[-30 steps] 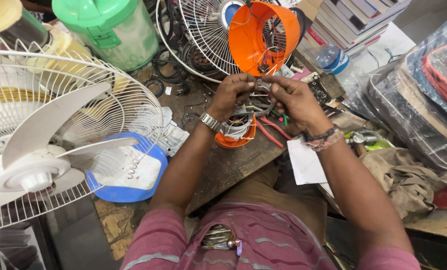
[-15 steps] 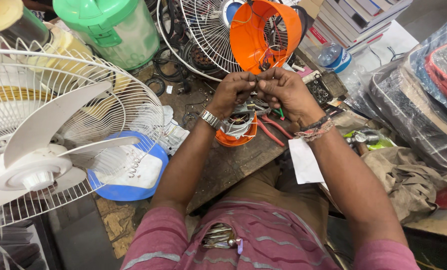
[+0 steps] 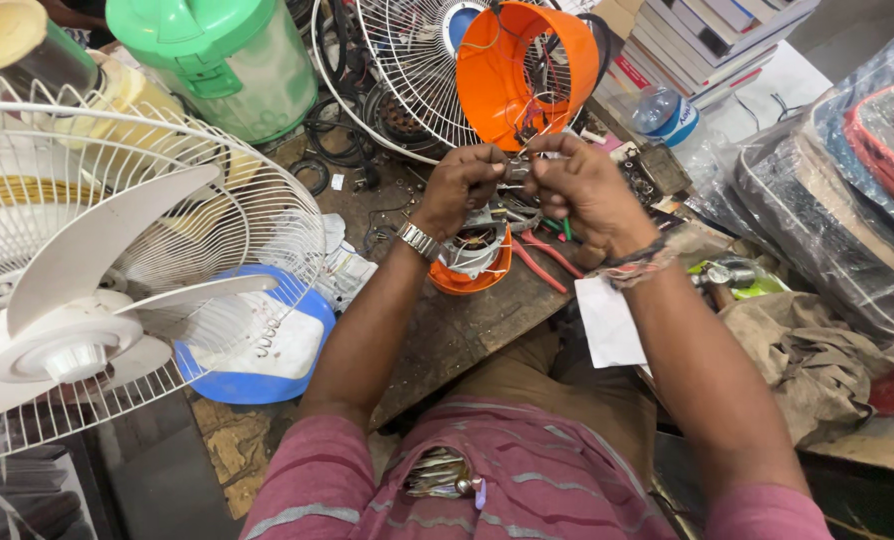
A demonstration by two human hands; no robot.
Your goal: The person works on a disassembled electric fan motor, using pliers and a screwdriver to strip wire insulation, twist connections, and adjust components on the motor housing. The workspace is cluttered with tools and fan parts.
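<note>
**Fan motor wiring pinched between both hands over cluttered bench**

Wires [image 3: 520, 168] sit between the two hands, above the open fan motor [image 3: 475, 252] in its orange base on the wooden bench [image 3: 437, 330]. Left hand [image 3: 464, 180] closed, fingertips pinching the wire ends; wristwatch on that wrist. Right hand [image 3: 582, 185] closed on the same bundle from the other side, thread bands at the wrist. Orange motor housing [image 3: 522, 70] stands just behind the hands, its thin leads running down to them. Wire fan guard [image 3: 407, 70] leans behind that. Red-handled pliers [image 3: 537, 262] lie beside the motor. White table fan [image 3: 97, 270] crowds the left side; green jug [image 3: 222, 55] behind it. Book stack [image 3: 707, 40] and plastic bottle [image 3: 667, 115] far right.
</note>
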